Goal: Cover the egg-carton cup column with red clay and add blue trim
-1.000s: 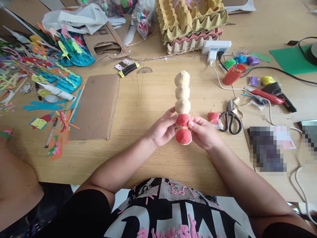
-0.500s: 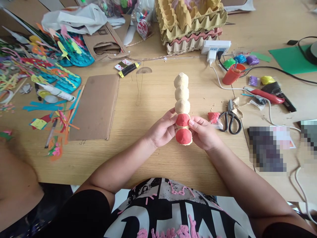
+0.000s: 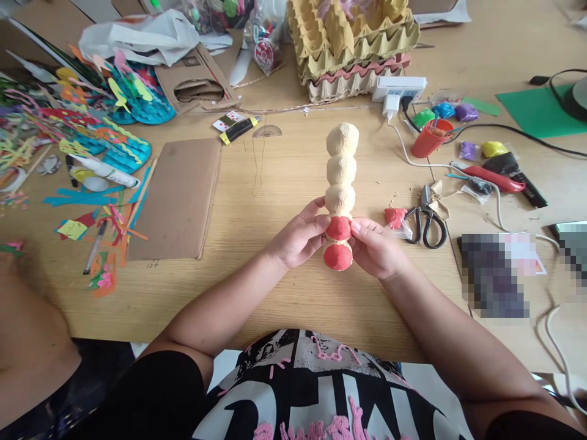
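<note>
Five bumps run along the strip (image 3: 341, 170), whose far end has swung rightward above the table (image 3: 257, 293); left hand (image 3: 298, 238) and right hand (image 3: 378, 247) keep fingers clamped on its sides by a red bump (image 3: 340, 228) (changed angle, seemingly, not grip).

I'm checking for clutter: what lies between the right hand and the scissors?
A small clear packet with something red in it lies between the right hand and the scissors, beside their handles, as the head view shows.
</note>
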Demonstrator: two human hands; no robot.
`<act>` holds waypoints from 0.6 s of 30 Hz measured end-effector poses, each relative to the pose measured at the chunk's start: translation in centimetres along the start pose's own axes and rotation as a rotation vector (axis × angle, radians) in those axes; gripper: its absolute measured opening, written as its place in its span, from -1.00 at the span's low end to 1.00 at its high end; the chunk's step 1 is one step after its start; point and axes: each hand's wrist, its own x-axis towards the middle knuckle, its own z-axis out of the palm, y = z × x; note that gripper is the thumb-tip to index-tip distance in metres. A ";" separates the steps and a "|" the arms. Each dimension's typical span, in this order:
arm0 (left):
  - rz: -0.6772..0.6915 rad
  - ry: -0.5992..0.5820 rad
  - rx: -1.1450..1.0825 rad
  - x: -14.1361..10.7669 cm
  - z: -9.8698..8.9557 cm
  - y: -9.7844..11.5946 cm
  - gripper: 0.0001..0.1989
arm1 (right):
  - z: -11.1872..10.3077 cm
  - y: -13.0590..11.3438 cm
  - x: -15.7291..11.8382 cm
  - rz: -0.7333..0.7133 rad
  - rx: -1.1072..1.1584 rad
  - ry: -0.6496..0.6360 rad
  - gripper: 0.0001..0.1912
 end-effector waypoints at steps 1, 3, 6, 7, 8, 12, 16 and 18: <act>-0.008 0.010 0.002 0.0 0.0 0.1 -0.45 | 0.0 0.0 0.0 -0.001 -0.007 -0.002 -0.47; -0.016 0.019 0.011 0.0 0.1 0.1 -0.44 | -0.1 0.0 0.1 -0.002 -0.015 -0.006 -0.47; -0.018 0.022 0.013 -0.1 0.1 0.1 -0.43 | -0.1 -0.1 0.1 0.015 -0.006 -0.013 -0.46; -0.020 0.023 0.013 -0.1 0.1 0.1 -0.43 | -0.2 0.0 0.1 0.021 0.002 -0.005 -0.47; -0.023 0.024 0.014 -0.1 0.2 0.0 -0.43 | -0.1 0.0 0.1 0.023 0.009 0.008 -0.47; -0.028 0.053 0.000 -0.1 0.4 -0.2 -0.45 | -0.2 0.1 0.2 -0.008 -0.007 0.083 -0.47; 0.006 0.102 -0.037 0.1 0.5 -0.5 -0.40 | -0.5 0.0 0.3 0.016 -0.053 0.079 -0.42; 0.029 0.120 -0.036 0.3 0.5 -0.5 -0.38 | -0.6 -0.2 0.4 0.032 -0.082 0.067 -0.42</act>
